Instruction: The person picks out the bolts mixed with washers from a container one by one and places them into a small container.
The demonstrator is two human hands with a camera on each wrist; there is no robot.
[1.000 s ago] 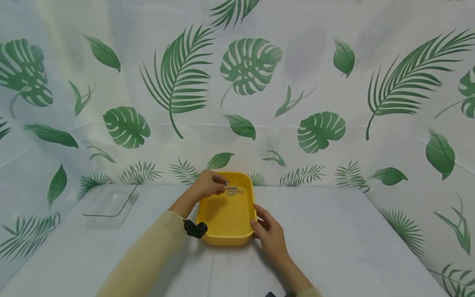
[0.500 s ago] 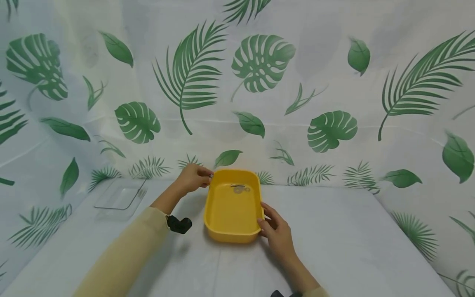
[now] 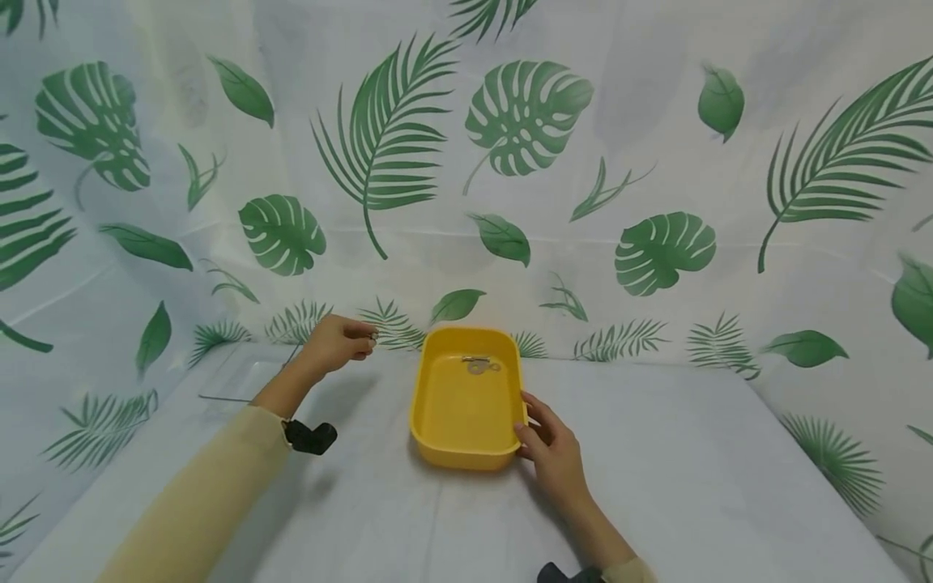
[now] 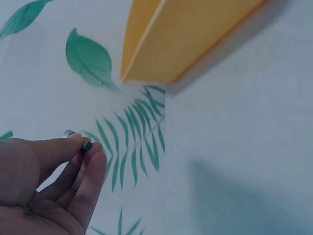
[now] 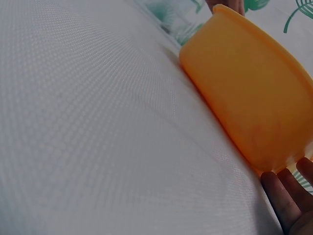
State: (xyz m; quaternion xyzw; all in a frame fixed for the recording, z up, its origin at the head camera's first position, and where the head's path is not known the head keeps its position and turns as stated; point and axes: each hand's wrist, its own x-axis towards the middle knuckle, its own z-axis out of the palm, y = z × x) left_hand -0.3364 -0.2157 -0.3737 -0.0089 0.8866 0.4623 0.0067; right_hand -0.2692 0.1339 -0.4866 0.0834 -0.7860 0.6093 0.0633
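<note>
In the head view my left hand (image 3: 337,343) is raised to the left of a yellow plastic tray (image 3: 466,417). Between its thumb and fingertips it pinches a small dark metal piece (image 4: 86,146), rod-like, mostly covered by the fingers. My right hand (image 3: 557,460) holds the tray at its right side, thumb at the rim and fingers along the outer wall. Inside the tray, near the far end, lie a thin metal rod-like part (image 3: 476,359) and flat washer-like rings (image 3: 478,368).
A clear rectangular glass container (image 3: 226,397) stands at the back left of the white-covered table (image 3: 692,486), partly behind my left forearm. A white curtain (image 3: 554,267) with green leaves hangs along the table's back edge.
My left hand has lifted the small metal piece out of the tray and carried it left towards the glass container. The right hand stays on the tray; the head view has shifted slightly.
</note>
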